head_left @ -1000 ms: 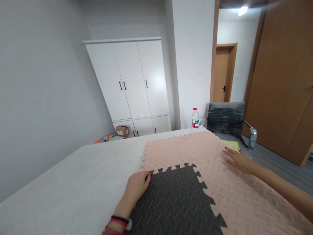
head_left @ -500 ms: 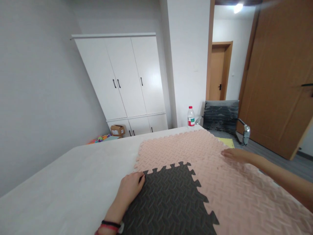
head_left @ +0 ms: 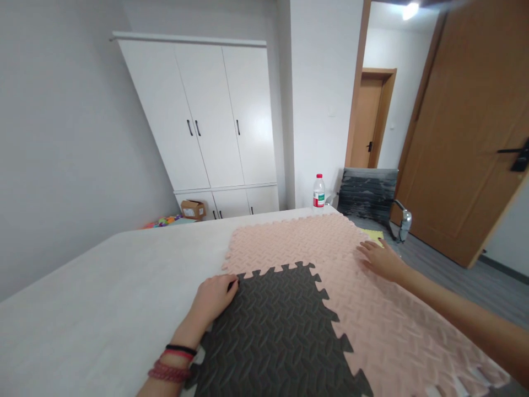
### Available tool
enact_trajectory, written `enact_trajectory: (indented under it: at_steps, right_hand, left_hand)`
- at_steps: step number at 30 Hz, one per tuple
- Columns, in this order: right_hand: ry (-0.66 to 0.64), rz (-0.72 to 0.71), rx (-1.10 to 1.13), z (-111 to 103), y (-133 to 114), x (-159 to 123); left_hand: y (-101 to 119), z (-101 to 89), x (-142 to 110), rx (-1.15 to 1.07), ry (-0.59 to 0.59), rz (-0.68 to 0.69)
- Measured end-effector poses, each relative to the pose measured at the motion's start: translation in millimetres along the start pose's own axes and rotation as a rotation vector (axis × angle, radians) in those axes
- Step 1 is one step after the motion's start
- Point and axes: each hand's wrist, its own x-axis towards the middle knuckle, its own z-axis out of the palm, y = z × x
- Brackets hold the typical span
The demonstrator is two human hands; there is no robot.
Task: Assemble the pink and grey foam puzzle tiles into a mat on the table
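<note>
A black foam mat tile (head_left: 276, 325) with toothed puzzle edges lies on the white table. My left hand (head_left: 217, 295) is closed on its far left corner, thumb on top and the other fingers curled at the side edge, partly hidden. Pink foam matting (head_left: 285, 237) with a woven-look texture runs along the tile's far and right sides. The teeth on those sides lie against the pink surface; I cannot tell whether they are interlocked. My right hand (head_left: 382, 259) rests on the pink matting near its right edge, fingers spread and holding nothing.
A red-capped plastic bottle (head_left: 318, 191) stands at the table's far edge. Beyond it are a dark chair (head_left: 367, 193) and an open wooden door (head_left: 467, 138). A yellow sheet (head_left: 372, 234) shows past the right edge. A cardboard box (head_left: 193, 209) sits before the white cabinet (head_left: 202, 110).
My right hand has lifted its wrist and spread its fingers while staying on the pink matting. The left hand keeps the black tile's corner. The whole view has shifted slightly.
</note>
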Motion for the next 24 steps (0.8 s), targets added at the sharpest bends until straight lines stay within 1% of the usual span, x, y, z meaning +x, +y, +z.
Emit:
enact_trajectory:
  at_steps: [2, 4, 6, 7, 8, 10, 12, 13, 15, 17, 19, 21, 23, 24]
  right_hand:
    - [-0.011, -0.04, 0.108, -23.2, -32.2, -23.0]
    - [-0.066, -0.163, 0.304, -51.9, -69.4, -53.4]
    - [-0.214, -0.319, 0.48, -77.4, -103.8, -84.4]
    - [-0.301, -0.366, 0.546, -86.0, -117.4, -97.8]
    - [-0.373, -0.381, 0.604, -90.6, -127.8, -108.7]
    - [-0.44, -0.336, 0.67, -87.2, -138.9, -122.7]
    - [-0.433, -0.292, 0.689, -70.4, -139.8, -127.4]
    - [-0.416, -0.299, 0.693, -59.9, -138.3, -127.6]
    - [-0.389, -0.352, 0.695, -40.8, -134.7, -126.3]
    - [-0.367, -0.393, 0.676, -30.9, -131.6, -126.1]
    - [-0.335, -0.39, 0.639, -31.7, -126.4, -130.0]
    - [-0.28, -0.337, 0.598, -38.0, -112.6, -140.0]
    - [-0.18, -0.204, 0.557, -40.9, -84.8, -158.5]
    - [-0.104, -0.095, 0.538, -38.5, -65.5, -171.4]
  left_hand:
    - [-0.4, 1.1, 0.0, 0.001, 0.003, -0.002]
    - [-0.2, 2.6, 0.4, 0.005, 0.002, -0.006]
    - [0.5, 4.1, 0.8, 0.011, -0.002, -0.009]
    - [1.0, 4.8, 0.9, 0.014, -0.004, -0.009]
    - [1.5, 5.3, 1.0, 0.017, -0.004, -0.009]
    - [2.7, 5.6, 1.3, 0.021, -0.006, -0.009]
    - [3.6, 4.8, 1.7, 0.021, -0.008, -0.007]
    - [3.8, 4.1, 2.1, 0.019, -0.01, -0.003]
    - [3.6, 2.9, 2.6, 0.009, -0.016, 0.009]
    - [2.7, 2.3, 2.9, 0.0, -0.023, 0.017]
    - [1.7, 2.3, 2.5, -0.004, -0.029, 0.017]
    - [1.4, 1.8, 1.9, 0.003, -0.03, 0.01]
    - [2.4, 0.0, 1.3, 0.021, -0.031, 0.001]
    - [3.5, -1.5, 1.1, 0.031, -0.032, 0.0]
